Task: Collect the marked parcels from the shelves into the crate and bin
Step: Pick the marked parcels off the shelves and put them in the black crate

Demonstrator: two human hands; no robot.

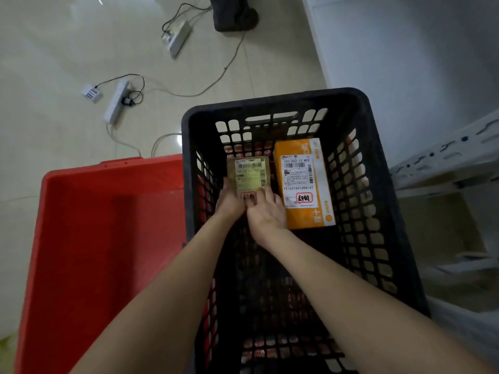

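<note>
Left hand point(229, 199) and right hand point(266, 211) are both clamped on the near end of the small tan parcel point(249, 172), fingers curled round its two near corners and partly covering the red stamp on its label. That parcel is inside the black crate point(270, 99), in the crate's far half and left of its middle, label up. Can't tell if it's down on the crate floor or just above it. Orange parcel point(303, 182) lies flat just beside it, toward the crate's right wall, also label up and stamped red. Red bin point(94, 211) stands against the crate's left wall, and the shelf frame point(445, 157) is off the crate's right side. Handling, as a guess: the tan parcel looks like a small flat carton, so prob light and fairly stiff, w/ no sag showing btwn your hands. One hand could likely carry it. Tape and a glossy label can be slick, so hold it by the edges/corners, not by pressing on the label face. Contents unknown, so treat it as fragile-ish: set it down, don't drop it. The orange one is bigger and looks rigid from its crisp edges, prob heavier. If you shift it, take the long sides. Mind your fingers vs. the crate's lattice walls.
</note>
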